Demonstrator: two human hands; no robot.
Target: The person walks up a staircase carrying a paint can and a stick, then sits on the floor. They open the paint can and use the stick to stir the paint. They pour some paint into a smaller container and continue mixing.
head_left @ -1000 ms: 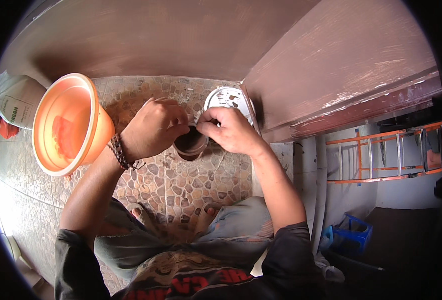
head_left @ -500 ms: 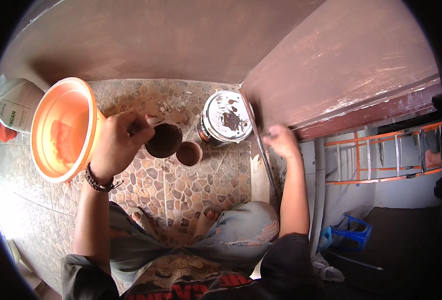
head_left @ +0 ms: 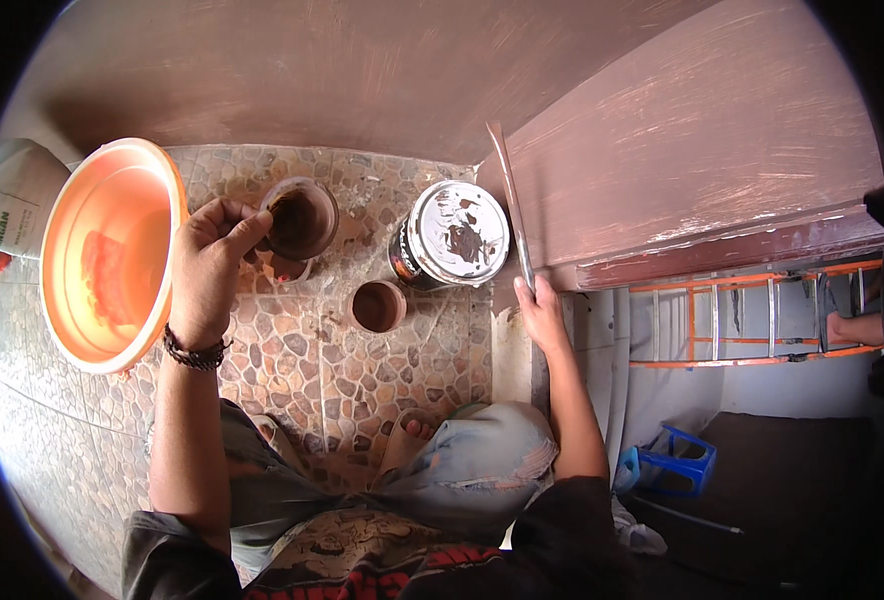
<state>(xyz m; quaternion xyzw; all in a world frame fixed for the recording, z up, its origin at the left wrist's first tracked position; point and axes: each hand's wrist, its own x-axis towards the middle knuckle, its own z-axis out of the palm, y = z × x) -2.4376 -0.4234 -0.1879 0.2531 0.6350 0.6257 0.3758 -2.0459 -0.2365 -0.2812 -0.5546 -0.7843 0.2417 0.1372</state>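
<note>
My left hand, with a dark braided band at the wrist, pinches the rim of a brown-stained round tub above the tiles. A dark patch shows inside the tub by my fingertips; I cannot make it out. In my right hand is the lower end of a long, thin, paint-smeared stick, which slants up along the wall corner. A smaller brown pot stands on the floor between my hands. Behind it is a paint bucket with a white lid smeared with brown.
An orange basin stands at the left, with a white sack behind it. Brown-painted walls meet at the far corner. At the right are an orange ladder, another person's foot and a blue stool.
My right hand has closed on the stick, and the stick's upper end has risen. My left hand has moved slightly left and away with the tub, now farther from the small pot.
</note>
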